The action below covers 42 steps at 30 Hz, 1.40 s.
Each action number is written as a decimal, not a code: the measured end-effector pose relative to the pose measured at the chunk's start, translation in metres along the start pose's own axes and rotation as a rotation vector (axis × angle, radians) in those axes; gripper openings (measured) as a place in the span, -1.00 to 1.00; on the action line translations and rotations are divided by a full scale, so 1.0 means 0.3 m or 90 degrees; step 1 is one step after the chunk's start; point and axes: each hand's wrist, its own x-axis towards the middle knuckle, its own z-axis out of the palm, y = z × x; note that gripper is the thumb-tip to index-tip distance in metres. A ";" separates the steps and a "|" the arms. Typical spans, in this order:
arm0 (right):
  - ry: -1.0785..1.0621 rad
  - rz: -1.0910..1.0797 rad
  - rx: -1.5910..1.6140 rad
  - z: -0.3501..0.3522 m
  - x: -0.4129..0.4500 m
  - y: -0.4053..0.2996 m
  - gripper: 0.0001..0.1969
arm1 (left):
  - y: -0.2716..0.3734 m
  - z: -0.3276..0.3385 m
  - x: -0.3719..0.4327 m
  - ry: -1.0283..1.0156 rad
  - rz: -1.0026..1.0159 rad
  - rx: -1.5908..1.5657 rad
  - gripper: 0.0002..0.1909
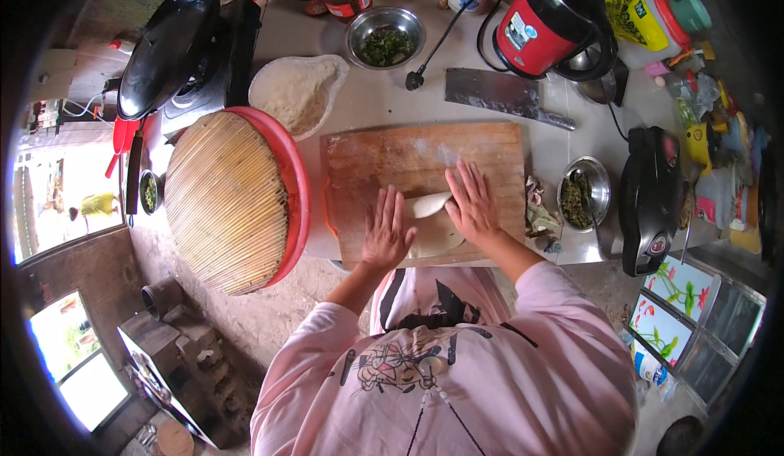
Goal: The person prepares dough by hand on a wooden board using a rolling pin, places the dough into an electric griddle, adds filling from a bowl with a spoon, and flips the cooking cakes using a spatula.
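A wooden cutting board [367, 156] lies before me, its surface dusted in places with white powder. On it is a flattened piece of pale dough [429, 206], rolled or folded at its far edge, with a wider flat part nearer my body. My left hand [387, 228] lies palm down at the left end of the dough, fingers pointing away from me. My right hand [473, 206] rests palm down at the right end, its fingers slightly spread. Whatever lies beneath both palms is hidden. Neither hand is closed around anything.
A round slatted mat [226, 205] covers part of a red basin [300, 199] at left. Beyond the board are flour in a bag [297, 95], a bowl of chopped greens [386, 42], a cleaver [493, 91] and a red kettle [539, 27]. A filling bowl [583, 192] and black appliance [650, 202] stand right.
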 end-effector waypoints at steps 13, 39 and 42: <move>0.138 -0.074 0.079 0.005 0.222 0.066 -0.63 | -0.086 -0.032 0.357 0.088 -0.242 -0.214 -0.36; -0.027 -0.243 -0.042 0.111 0.438 -0.117 -0.45 | -0.173 -0.028 0.117 0.138 -0.311 0.137 -0.26; -0.055 -0.290 0.036 0.089 0.379 -0.076 -0.41 | -0.117 -0.073 0.089 0.146 -0.268 0.114 -0.27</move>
